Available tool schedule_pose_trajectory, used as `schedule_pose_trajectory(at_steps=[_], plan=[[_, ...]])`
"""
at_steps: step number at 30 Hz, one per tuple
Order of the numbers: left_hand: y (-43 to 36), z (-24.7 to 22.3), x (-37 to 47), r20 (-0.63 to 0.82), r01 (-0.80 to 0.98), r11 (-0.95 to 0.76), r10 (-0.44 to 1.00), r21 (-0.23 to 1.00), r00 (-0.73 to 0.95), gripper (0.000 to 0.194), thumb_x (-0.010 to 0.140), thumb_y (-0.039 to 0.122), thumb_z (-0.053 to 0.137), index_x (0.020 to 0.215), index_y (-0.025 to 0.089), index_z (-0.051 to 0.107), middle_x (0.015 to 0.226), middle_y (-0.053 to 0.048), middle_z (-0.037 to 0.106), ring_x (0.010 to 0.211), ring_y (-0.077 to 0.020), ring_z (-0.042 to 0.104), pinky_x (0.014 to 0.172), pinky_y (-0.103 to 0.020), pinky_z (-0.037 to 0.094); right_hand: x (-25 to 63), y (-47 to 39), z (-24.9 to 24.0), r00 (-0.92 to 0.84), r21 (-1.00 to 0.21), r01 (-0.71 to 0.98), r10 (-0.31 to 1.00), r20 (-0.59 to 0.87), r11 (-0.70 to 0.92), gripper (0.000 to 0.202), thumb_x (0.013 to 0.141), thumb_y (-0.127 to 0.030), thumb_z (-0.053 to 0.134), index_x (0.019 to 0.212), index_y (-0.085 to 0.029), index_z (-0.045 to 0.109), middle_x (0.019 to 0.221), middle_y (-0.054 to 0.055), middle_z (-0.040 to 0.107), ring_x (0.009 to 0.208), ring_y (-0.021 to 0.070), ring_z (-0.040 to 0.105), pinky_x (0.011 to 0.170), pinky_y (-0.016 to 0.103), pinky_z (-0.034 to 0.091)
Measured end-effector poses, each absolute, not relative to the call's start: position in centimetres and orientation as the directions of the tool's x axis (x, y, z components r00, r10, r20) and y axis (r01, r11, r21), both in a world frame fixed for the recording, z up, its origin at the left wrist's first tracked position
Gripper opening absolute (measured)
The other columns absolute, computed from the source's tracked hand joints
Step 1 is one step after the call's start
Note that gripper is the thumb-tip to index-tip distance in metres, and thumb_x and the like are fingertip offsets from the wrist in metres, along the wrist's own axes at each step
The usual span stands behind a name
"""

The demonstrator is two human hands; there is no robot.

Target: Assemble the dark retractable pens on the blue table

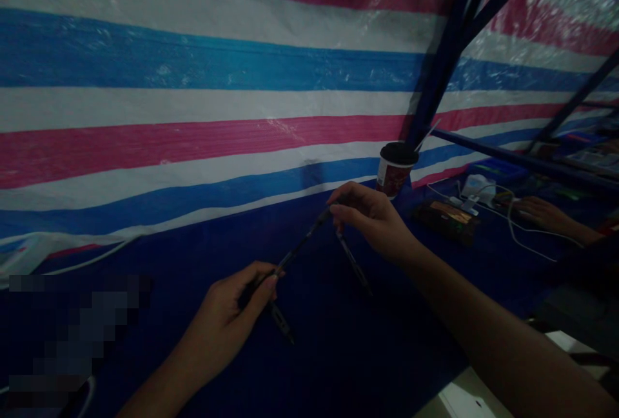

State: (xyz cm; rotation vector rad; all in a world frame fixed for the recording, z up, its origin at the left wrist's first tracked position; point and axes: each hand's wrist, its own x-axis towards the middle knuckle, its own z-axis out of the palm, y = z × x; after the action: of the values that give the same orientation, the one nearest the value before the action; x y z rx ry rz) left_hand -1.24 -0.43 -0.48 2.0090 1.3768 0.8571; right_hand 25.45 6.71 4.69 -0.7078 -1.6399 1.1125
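A thin dark cable [304, 242] runs slantwise between my two hands, above a dark blue table [329, 353]. My left hand [236, 308] pinches its lower end between thumb and fingers, and a dark, narrow end piece [281, 322] sticks out below. Higher and to the right, my right hand [370, 218] is closed on the upper end of the cable. From under my right hand another thin dark length [355, 263] hangs down to the right. The picture is dim, so the details of the cable are hard to make out.
A lidded paper cup [397, 169] stands behind my right hand. Right of it lie a dark box [445, 219], a white adapter [478, 189] and white cables. Another person's hand [541, 211] rests farther right. Striped sheeting [193, 140] and blue metal bars [442, 63] rise behind.
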Motion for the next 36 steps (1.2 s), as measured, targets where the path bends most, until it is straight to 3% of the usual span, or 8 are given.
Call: schedule_pose_trajectory(at_steps=[13, 23, 25, 27, 29, 33, 34, 36], plan=[[-0.4, -0.3, -0.9, 0.195, 0.588, -0.342, 0.934, 0.733, 0.299, 0.039, 0.103, 0.049, 0.047, 0.099, 0.02, 0.072, 0.069, 0.003, 0.061, 0.06, -0.0131, 0.06, 0.056, -0.022, 0.045, 25.7, 7.0, 4.5, -0.401, -0.912, -0.041, 0.829, 0.39, 0.409, 0.015, 0.087, -0.025, 0.073, 0.099, -0.018, 0.067, 0.075, -0.003, 0.064, 0.065, 0.0095, 0.059, 0.063, 0.025, 0.048], [-0.9, -0.1, -0.7, 0.252, 0.568, -0.372, 0.926, 0.734, 0.281, 0.034, 0.101, 0.043, 0.051, 0.102, 0.019, 0.076, 0.068, 0.003, 0.062, 0.059, -0.0127, 0.059, 0.057, -0.022, 0.045, 25.1, 6.5, 4.0, -0.582, -0.952, 0.019, 0.777, 0.238, 0.306, 0.021, 0.084, -0.03, 0.08, 0.096, -0.016, 0.07, 0.076, -0.001, 0.07, 0.068, 0.0109, 0.064, 0.065, 0.025, 0.05], [-0.8, -0.1, -0.7, 0.264, 0.566, -0.379, 0.924, 0.733, 0.277, 0.033, 0.101, 0.042, 0.052, 0.101, 0.02, 0.076, 0.071, 0.002, 0.066, 0.062, -0.0136, 0.062, 0.059, -0.022, 0.047, 25.0, 6.3, 4.0, -0.583, -0.938, 0.117, 0.787, 0.201, 0.326, 0.025, 0.088, -0.039, 0.077, 0.085, -0.017, 0.068, 0.068, -0.002, 0.068, 0.06, 0.0098, 0.06, 0.058, 0.023, 0.045], [-0.7, 0.0, -0.7, 0.277, 0.568, -0.392, 0.919, 0.724, 0.281, 0.031, 0.1, 0.041, 0.054, 0.1, 0.02, 0.077, 0.075, 0.001, 0.07, 0.066, -0.0148, 0.066, 0.062, -0.023, 0.05, 25.1, 6.1, 4.1, -0.554, -0.887, 0.303, 0.822, 0.133, 0.348, 0.045, 0.096, -0.052, 0.065, 0.068, -0.017, 0.063, 0.053, -0.003, 0.058, 0.047, 0.0082, 0.051, 0.049, 0.023, 0.037], [-0.5, 0.1, -0.8, 0.289, 0.58, -0.391, 0.92, 0.715, 0.265, 0.031, 0.099, 0.042, 0.055, 0.099, 0.021, 0.077, 0.077, 0.0, 0.072, 0.068, -0.0157, 0.067, 0.064, -0.024, 0.051, 25.4, 6.1, 4.4, -0.525, -0.818, 0.448, 0.847, 0.085, 0.359, 0.056, 0.101, -0.059, 0.053, 0.065, -0.017, 0.062, 0.048, -0.004, 0.053, 0.044, 0.0081, 0.047, 0.047, 0.024, 0.033], [-0.1, 0.2, -1.3, 0.287, 0.607, -0.356, 0.934, 0.711, 0.212, 0.034, 0.098, 0.046, 0.056, 0.101, 0.021, 0.078, 0.073, 0.0, 0.071, 0.065, -0.0168, 0.067, 0.063, -0.025, 0.051, 25.9, 6.3, 5.1, -0.574, -0.807, 0.375, 0.798, 0.184, 0.455, 0.036, 0.088, -0.044, 0.078, 0.11, -0.017, 0.069, 0.08, 0.0, 0.07, 0.065, 0.0114, 0.06, 0.059, 0.023, 0.043], [-0.1, 0.1, -1.3, 0.284, 0.607, -0.355, 0.935, 0.711, 0.215, 0.034, 0.098, 0.046, 0.056, 0.101, 0.021, 0.078, 0.074, 0.0, 0.072, 0.066, -0.0169, 0.067, 0.063, -0.025, 0.051, 25.9, 6.2, 5.1, -0.594, -0.804, 0.36, 0.78, 0.194, 0.474, 0.034, 0.087, -0.041, 0.079, 0.108, -0.018, 0.069, 0.082, 0.0, 0.07, 0.067, 0.0114, 0.061, 0.061, 0.023, 0.044], [-0.1, 0.1, -1.4, 0.28, 0.601, -0.363, 0.932, 0.712, 0.231, 0.033, 0.098, 0.045, 0.056, 0.101, 0.021, 0.078, 0.075, 0.0, 0.073, 0.065, -0.0167, 0.067, 0.062, -0.025, 0.051, 25.7, 6.1, 5.1, -0.614, -0.788, 0.401, 0.775, 0.147, 0.467, 0.032, 0.096, -0.046, 0.067, 0.085, -0.016, 0.069, 0.07, 0.0, 0.066, 0.062, 0.011, 0.058, 0.061, 0.025, 0.043]])
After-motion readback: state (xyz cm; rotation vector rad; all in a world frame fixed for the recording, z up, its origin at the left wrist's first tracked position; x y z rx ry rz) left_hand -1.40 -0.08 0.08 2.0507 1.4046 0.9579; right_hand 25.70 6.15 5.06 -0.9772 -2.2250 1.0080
